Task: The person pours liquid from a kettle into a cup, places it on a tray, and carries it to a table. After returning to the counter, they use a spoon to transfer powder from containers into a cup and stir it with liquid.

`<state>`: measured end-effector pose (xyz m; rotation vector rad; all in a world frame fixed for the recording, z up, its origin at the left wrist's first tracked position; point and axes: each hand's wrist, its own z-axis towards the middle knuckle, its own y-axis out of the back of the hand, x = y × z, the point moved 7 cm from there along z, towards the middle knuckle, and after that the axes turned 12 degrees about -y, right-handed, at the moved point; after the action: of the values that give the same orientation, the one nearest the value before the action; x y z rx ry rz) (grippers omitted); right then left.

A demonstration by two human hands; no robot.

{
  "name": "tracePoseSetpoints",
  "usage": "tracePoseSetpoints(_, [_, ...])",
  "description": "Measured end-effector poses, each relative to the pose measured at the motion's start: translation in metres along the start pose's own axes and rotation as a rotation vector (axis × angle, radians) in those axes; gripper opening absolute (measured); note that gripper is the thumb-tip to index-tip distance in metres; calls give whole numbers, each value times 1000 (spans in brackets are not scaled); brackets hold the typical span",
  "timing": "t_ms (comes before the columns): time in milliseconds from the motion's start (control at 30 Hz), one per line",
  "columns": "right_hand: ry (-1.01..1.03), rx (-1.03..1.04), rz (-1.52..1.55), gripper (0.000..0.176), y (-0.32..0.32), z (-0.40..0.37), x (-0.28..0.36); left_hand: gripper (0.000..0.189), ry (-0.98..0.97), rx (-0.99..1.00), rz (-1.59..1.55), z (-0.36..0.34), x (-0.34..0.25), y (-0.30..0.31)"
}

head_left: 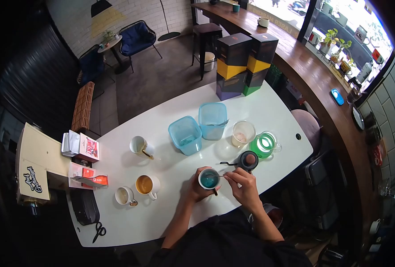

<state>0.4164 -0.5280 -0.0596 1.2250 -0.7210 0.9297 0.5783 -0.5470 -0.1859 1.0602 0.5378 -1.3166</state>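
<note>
My left hand (196, 189) is wrapped around a cup (201, 179) with a pale rim, whose inside looks teal. My right hand (243, 184) pinches the handle of a thin spoon (221, 176), and the spoon's lower end reaches into that cup. Just beyond my right hand stands a small black kettle (249, 163) with a brown knob and a thin spout. Behind it is a glass jug (264, 146) that looks green. Beside the jug, a clear plastic cup (243, 132) has a little pale content at its bottom.
Two blue plastic tubs (186, 133) stand mid-table. On the left are a mug of coffee (155, 187), a smaller cup (122, 196) and a pale mug (138, 144). Scissors (99, 231) lie near the front left edge. Stacked dark boxes (234, 51) rise at the far edge.
</note>
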Motion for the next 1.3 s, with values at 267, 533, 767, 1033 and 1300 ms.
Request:
tracePoseSetpoints(267, [-442, -104, 537, 17, 21, -8, -51, 72, 49, 57, -23, 4, -12, 0])
tracePoseSetpoints(533, [-513, -201, 843, 22, 54, -12, -80, 68, 106, 15, -26, 11, -13, -1])
tracePoseSetpoints(767, [-391, -487, 857, 22, 117, -8, -98, 62, 79, 28, 3, 17, -22, 0])
tracePoseSetpoints(1033, [-363, -567, 652, 22, 146, 8, -118, 62, 73, 24, 17, 18, -23, -2])
tracePoseSetpoints(1300, [-390, -503, 543, 19, 133, 23, -132, 65, 117, 1, -37, 15, -17, -1])
